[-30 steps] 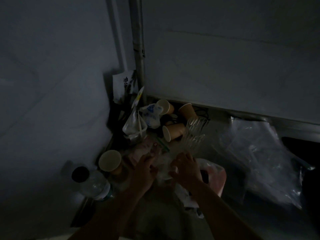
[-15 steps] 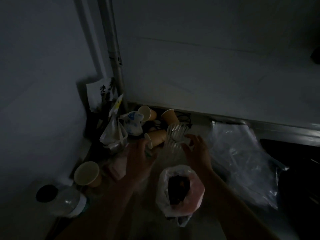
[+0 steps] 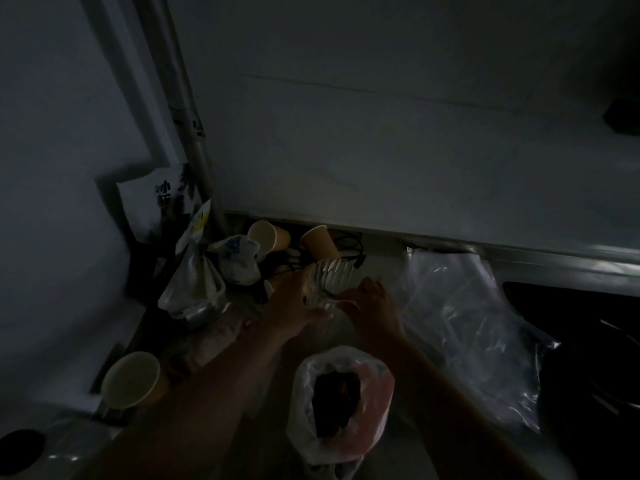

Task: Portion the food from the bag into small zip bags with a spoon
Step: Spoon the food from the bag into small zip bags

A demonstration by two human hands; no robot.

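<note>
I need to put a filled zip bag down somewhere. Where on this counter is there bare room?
Bare counter shows between the open food bag and the right hand. The back left corner is crowded with paper cups and packets; clear plastic sheeting covers the right side.

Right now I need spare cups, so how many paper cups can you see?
3. Two paper cups lie tipped by the back wall; one stands upright at front left. More may be hidden behind the hands and clutter in the dim light.
</note>
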